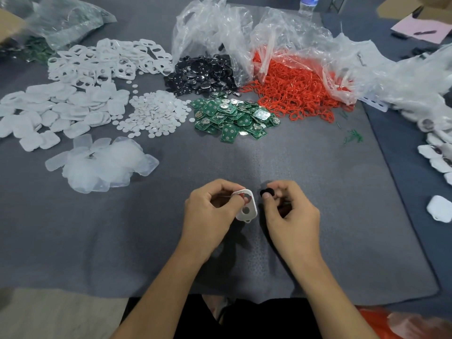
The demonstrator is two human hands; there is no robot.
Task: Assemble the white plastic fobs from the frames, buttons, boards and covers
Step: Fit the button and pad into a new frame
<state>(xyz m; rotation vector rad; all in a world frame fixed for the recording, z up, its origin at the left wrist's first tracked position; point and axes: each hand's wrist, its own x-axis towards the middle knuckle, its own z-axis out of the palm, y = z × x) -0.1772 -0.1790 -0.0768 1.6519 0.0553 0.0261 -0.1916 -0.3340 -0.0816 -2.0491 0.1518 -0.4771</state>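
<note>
Here, left fingers [226, 187] pinch a white plastic frame [250, 212], right fingers [268, 202] a round black button [265, 192].

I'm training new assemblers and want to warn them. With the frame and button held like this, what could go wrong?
The small black button, pinched by the right hand, could slip onto the grey mat. The white frame, held at one end by the left hand, might tilt during insertion.

Boards [236, 117] on the mat [318, 192], discs [156, 113] left of them, rings [296, 94] right of them, frames [107, 59] behind the discs.
</note>
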